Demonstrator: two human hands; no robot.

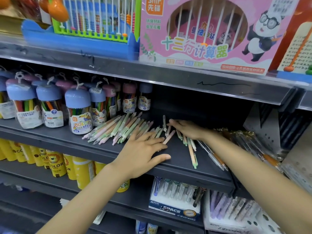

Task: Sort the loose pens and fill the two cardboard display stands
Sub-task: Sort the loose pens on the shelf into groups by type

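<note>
The loose pens [118,129] are lying in an unsorted pastel heap on the dark shelf [177,159], just right of the marker jars [79,112]. The left hand [143,152] is resting flat, fingers straight, grasping nothing. The right hand [187,129] is pressing extended fingers onto scattered pens (no grasp visible). No stand for these pens is appearing in view; sorting is judged barely begun.

We see our left hand [143,149] flat beside the loose pens [118,129] on the shelf [177,159]; our right hand [185,129] rests on more.
</note>
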